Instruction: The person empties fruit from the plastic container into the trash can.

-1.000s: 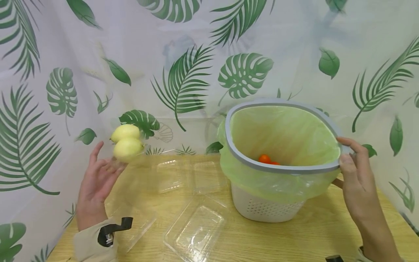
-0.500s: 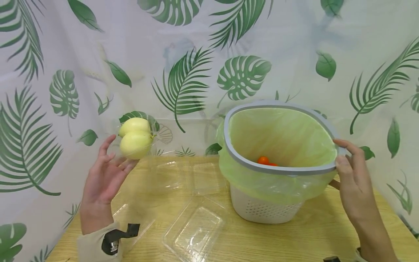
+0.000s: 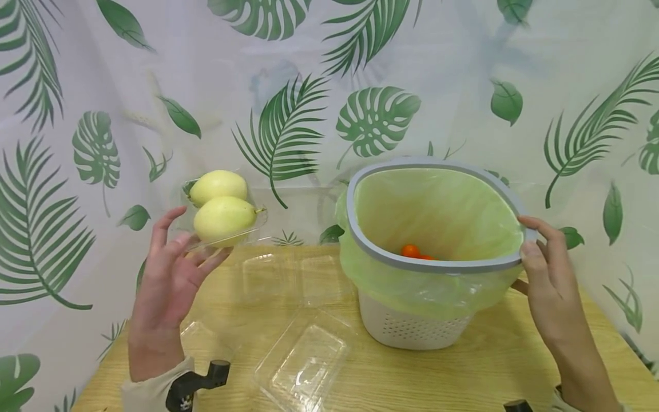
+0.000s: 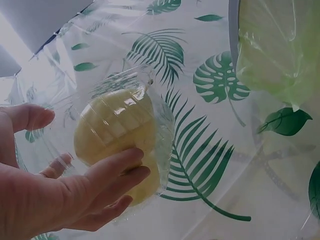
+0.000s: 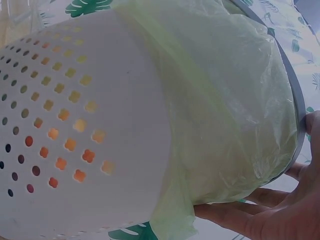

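My left hand [image 3: 172, 274] holds up a clear plastic box [image 3: 229, 237], its thumb at one side and fingers underneath. Two pale yellow oval fruits [image 3: 226, 218] lie in that box, one behind the other; a short stem shows on the nearer. My right hand [image 3: 553, 280] grips the grey rim [image 3: 435, 266] of a white perforated bin [image 3: 412, 326], thumb outside and fingers around the edge. A light green bag [image 3: 412, 292] lines the bin and folds over its rim. Inside, round orange-red things [image 3: 410, 250] partly show; the rest is hidden behind the rim.
Clear plastic boxes [image 3: 309, 357] lie on the wooden table [image 3: 391, 380] left of the bin, with more clear plastic behind and by the left wrist. A white cloth with green leaves [image 3: 288, 51] hangs behind the table.
My left hand has moved right and tipped the box, so the fruits show more from the side. The right hand keeps its grip on the bin's rim.
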The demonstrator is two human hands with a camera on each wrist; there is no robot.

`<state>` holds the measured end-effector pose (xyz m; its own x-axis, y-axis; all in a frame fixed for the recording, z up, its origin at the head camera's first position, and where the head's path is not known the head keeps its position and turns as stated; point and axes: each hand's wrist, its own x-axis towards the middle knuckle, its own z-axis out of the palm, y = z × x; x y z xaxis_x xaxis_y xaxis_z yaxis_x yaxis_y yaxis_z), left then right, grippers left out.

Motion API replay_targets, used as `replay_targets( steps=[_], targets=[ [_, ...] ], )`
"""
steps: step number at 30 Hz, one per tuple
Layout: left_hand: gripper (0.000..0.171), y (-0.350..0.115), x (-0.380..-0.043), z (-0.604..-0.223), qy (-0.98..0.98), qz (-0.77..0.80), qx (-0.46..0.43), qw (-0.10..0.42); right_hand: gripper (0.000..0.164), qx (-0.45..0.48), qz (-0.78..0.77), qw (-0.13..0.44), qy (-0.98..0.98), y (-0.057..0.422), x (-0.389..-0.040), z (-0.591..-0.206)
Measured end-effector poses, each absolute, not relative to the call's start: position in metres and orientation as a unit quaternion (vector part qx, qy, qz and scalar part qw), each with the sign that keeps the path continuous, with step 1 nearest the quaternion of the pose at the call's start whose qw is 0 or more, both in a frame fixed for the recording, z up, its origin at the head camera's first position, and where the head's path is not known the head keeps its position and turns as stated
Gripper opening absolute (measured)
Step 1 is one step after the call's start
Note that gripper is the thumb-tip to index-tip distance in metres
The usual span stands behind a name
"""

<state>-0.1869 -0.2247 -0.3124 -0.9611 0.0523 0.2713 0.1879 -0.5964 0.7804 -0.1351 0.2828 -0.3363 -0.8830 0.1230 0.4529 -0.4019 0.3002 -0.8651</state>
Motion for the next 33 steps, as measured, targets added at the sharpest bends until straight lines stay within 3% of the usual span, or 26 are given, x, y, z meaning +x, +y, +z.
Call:
replay_targets(
  steps=[10,20,33],
  targets=[
    [0.039,-0.189,-0.179,-0.301,-0.457,-0.867,-0.191,0.052,0.048,0.082,0.583,0.221,-0.777,0.281,-0.134,-0.339],
    [0.047,-0.156,-0.187,-0.276,-0.530,-0.821,-0.199,0.076,0.048,0.087,0.567,0.231,-0.786,0.278,-0.134,-0.333],
    [0.045,-0.107,-0.206,-0.259,-0.598,-0.762,-0.232,0.092,0.048,0.080,0.566,0.225,-0.789,0.280,-0.134,-0.334]
  ],
)
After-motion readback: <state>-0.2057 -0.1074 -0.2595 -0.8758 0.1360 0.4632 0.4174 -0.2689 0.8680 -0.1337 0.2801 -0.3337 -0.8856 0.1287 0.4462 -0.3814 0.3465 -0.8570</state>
